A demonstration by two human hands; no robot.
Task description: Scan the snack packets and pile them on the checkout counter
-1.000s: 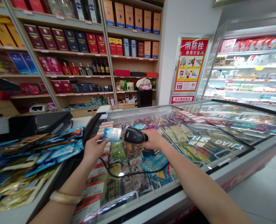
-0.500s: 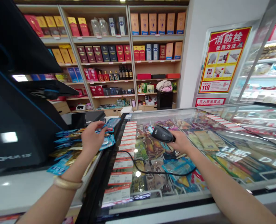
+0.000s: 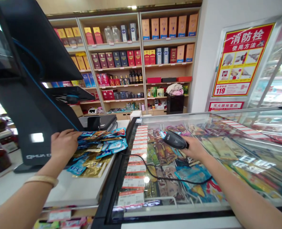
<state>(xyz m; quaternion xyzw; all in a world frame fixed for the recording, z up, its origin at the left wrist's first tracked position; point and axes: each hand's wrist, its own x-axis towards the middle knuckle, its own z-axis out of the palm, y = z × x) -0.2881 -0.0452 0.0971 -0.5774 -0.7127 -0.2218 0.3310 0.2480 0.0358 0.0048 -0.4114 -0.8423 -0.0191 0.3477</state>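
My right hand (image 3: pixel 195 148) grips a black handheld barcode scanner (image 3: pixel 174 140) above the glass lid of a freezer. The scanner's head points left and its cable (image 3: pixel 160 177) loops over the glass. At the left, my left hand (image 3: pixel 64 143) lies against the left side of a pile of blue and gold snack packets (image 3: pixel 95 148) on the white counter. Its fingers reach over the pile's edge, with no packet visible in them; the thumb is hidden. A light bangle (image 3: pixel 42 180) circles my left wrist.
A black checkout terminal (image 3: pixel 36 105) stands behind my left hand. Price labels (image 3: pixel 134 182) line the left edge of the freezer (image 3: pixel 160 208), which holds wrapped ice creams. Shelves with boxed bottles (image 3: pixel 117 58) fill the back wall. A red poster (image 3: pixel 244 60) hangs at the right.
My left hand has moved left, from the right side of the packets to their left side. My right hand still holds the scanner. The view has shifted a little left.
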